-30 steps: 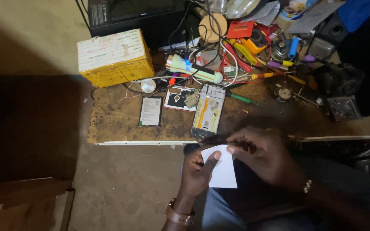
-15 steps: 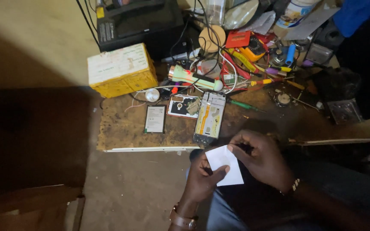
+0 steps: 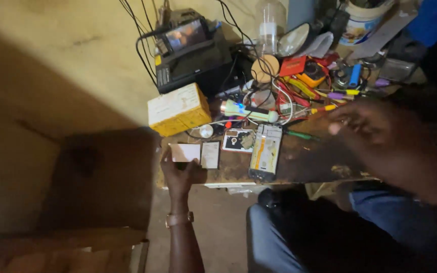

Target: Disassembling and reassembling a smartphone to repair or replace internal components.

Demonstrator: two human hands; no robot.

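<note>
My left hand [image 3: 180,177] rests at the left front corner of the wooden workbench [image 3: 309,164], with its fingertips on a small white card [image 3: 185,152]. Beside the card lies a small flat grey plate [image 3: 210,154]. My right hand [image 3: 380,136] hangs blurred over the right side of the bench, fingers spread, with nothing visible in it. A dismantled phone with a pale back [image 3: 265,152] lies near the bench's middle front. Another small phone part [image 3: 237,140] sits behind it.
A yellow and white box [image 3: 177,109] stands at the bench's back left. Behind it is a black device with a lit screen [image 3: 190,50]. Screwdrivers, cables and small tools [image 3: 309,86] crowd the back. A plastic bottle [image 3: 270,25] and a tub [image 3: 362,20] stand at the rear.
Both hands held the white card over my lap. Now my left hand has carried it onto the bench's left corner, and my right hand has let go and risen over the right side.
</note>
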